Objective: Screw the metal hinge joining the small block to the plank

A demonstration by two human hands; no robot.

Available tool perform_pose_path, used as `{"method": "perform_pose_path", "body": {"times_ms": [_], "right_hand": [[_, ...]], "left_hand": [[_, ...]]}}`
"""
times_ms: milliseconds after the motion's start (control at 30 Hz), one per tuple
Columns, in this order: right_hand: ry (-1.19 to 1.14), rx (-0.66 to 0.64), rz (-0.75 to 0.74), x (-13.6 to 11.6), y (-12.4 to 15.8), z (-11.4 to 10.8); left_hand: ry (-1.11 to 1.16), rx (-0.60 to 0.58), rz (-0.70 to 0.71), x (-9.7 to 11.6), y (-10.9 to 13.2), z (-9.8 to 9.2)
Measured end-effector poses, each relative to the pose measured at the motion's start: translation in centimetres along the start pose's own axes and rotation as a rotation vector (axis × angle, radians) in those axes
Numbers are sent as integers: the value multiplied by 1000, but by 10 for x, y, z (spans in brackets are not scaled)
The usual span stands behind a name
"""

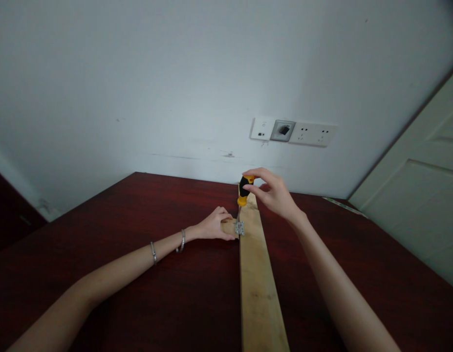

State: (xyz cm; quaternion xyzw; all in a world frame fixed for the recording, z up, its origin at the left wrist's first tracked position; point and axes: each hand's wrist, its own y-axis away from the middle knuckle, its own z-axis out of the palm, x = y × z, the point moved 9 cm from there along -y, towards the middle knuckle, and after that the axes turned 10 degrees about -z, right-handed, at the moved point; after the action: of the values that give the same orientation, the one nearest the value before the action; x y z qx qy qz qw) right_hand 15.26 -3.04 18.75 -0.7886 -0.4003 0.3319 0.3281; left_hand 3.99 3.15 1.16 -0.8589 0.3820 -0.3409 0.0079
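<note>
When the hinge (241,228) is taken as the clock centre, two bracelets (183,239) circle my left forearm (119,271) near nine o'clock, above the dark red tabletop (189,293). My left hand (214,225), also at nine, is partly curled: fingers on the far edge, thumb on the near edge, small wooden block (228,226) pinched between. The block should be light and rigid; hold it by those two edges, clear of the metal. The hinge spans block and long board (258,274). Expect thin, stiff leaves whose edges may nip; steady it through the wood.

The screwdriver (244,188) has its handle at twelve o'clock and its shaft slanting down to the hinge; whether the tip sits in a screw, I cannot tell. Treat it as light and hard, and grasp it round the black middle.

The long board lies from twelve o'clock to between five and six. Judge it the heaviest item; take it by both long edges.

My right hand (275,192), at two o'clock, has thumb and forefinger closed round the handle. A row of wall sockets (292,132) is at one o'clock.
</note>
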Motion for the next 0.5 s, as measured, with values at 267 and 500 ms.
{"method": "perform_pose_path", "body": {"times_ms": [267, 500], "right_hand": [[-14, -42, -4, -4, 1, 2], [0, -29, 12, 3, 3, 4]], "left_hand": [[1, -3, -9, -1, -1, 1], [45, -7, -16, 1, -1, 0]]}}
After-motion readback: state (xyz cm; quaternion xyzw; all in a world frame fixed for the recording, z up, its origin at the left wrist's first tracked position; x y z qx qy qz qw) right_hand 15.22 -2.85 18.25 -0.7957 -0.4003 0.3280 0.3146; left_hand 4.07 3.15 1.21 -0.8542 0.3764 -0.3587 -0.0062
